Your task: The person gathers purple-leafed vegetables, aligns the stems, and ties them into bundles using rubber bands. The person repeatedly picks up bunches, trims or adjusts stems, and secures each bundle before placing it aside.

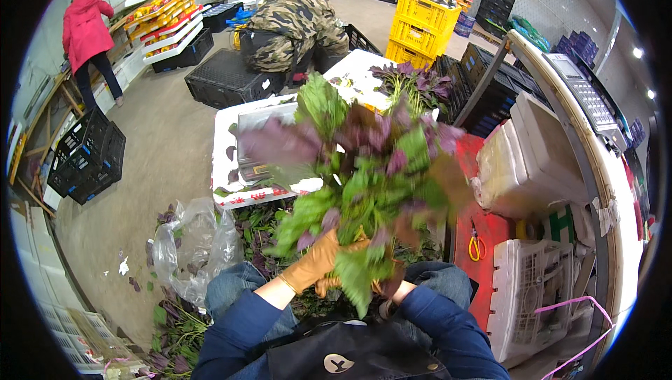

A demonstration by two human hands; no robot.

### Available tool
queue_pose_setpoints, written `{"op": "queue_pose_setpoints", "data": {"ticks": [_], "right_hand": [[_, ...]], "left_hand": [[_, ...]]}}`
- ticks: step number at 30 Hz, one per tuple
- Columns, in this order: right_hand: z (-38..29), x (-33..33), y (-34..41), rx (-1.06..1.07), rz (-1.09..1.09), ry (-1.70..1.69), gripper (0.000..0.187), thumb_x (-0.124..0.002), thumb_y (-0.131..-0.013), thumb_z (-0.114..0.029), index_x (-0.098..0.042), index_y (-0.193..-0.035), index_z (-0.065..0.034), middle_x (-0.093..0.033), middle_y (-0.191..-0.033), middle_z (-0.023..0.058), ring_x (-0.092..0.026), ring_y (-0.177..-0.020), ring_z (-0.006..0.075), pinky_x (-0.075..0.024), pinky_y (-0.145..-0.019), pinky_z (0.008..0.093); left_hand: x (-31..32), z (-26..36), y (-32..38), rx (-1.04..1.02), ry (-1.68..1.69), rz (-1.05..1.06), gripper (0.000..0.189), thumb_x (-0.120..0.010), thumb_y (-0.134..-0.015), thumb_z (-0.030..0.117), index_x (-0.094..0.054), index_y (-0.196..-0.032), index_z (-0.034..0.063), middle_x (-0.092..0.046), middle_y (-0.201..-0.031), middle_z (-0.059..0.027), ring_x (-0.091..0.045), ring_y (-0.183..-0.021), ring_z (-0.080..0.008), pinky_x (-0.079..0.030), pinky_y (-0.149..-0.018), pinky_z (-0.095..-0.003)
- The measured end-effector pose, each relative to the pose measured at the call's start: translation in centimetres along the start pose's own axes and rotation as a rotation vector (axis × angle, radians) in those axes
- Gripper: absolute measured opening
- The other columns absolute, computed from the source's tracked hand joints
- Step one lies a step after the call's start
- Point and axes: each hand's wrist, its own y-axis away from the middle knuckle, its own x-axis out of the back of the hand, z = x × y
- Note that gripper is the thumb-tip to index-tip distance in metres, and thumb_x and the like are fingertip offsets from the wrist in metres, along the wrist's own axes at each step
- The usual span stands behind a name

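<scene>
A large bunch of leafy greens with green and purple leaves, blurred by motion, is held up before me. My left hand, in a tan glove, grips the lower part of the bunch. Close beside it, my right hand is gloved too and mostly hidden by leaves at the stems; its fingers cannot be made out. Behind the bunch, a metal scale platform sits on a white foam box with loose leaves on it. More purple-leaved stems lie on white foam further back.
Yellow-handled scissors lie on a red surface at right. A clear plastic bag and loose greens are at left. A person in camouflage crouches ahead; another in a pink coat stands far left. Yellow crates are stacked beyond.
</scene>
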Motion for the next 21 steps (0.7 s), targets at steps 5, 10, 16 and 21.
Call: {"op": "queue_pose_setpoints", "data": {"ticks": [5, 10, 16, 21], "right_hand": [[-5.4, -3.2, -1.5, -0.426, -0.237, -0.150, 0.036, -0.055, -0.096, -0.034, -0.066, -0.099, -0.0002, -0.069, -0.090, 0.0087, -0.065, -0.087, 0.0179, -0.0499, -0.078, 0.0308], [-10.9, -3.9, -2.2, -0.509, -0.187, -0.183, 0.039, -0.069, -0.087, -0.033, -0.065, -0.105, 0.0019, -0.069, -0.099, 0.0115, -0.064, -0.093, 0.0174, -0.0502, -0.083, 0.0303], [-19.8, 0.2, -0.9, -0.299, 0.836, 0.331, 0.019, -0.068, -0.089, -0.017, -0.066, -0.096, -0.0003, -0.068, -0.082, 0.0076, -0.063, -0.072, 0.0135, -0.0518, -0.069, 0.0274], [-21.8, -0.3, -2.6, 0.273, 1.263, 0.727, 0.049, -0.074, -0.079, -0.004, -0.052, -0.123, -0.0062, -0.057, -0.097, 0.0016, -0.054, -0.077, 0.0071, -0.0428, -0.062, 0.0189]], "left_hand": [[0.1, 1.4, -1.2, 0.265, 0.622, 0.024, 0.053, -0.054, -0.091, 0.051, -0.051, -0.122, 0.0081, -0.052, -0.076, 0.0011, -0.054, -0.059, -0.0131, -0.048, -0.064, -0.0312], [0.1, 1.9, -1.7, 0.346, 0.817, 0.230, 0.047, -0.048, -0.095, 0.052, -0.050, -0.116, 0.0104, -0.035, -0.064, 0.0057, -0.029, -0.047, -0.0046, -0.026, -0.046, -0.0238], [0.4, 1.1, -2.2, 0.497, 0.743, 0.376, 0.043, -0.046, -0.097, 0.051, -0.053, -0.109, 0.0105, -0.034, -0.060, 0.0057, -0.027, -0.045, -0.0052, -0.024, -0.045, -0.0252], [-1.3, 0.6, -2.2, 0.570, 0.627, 0.337, 0.044, -0.044, -0.097, 0.051, -0.054, -0.107, 0.0100, -0.036, -0.060, 0.0053, -0.027, -0.045, -0.0059, -0.024, -0.044, -0.0261]]}}
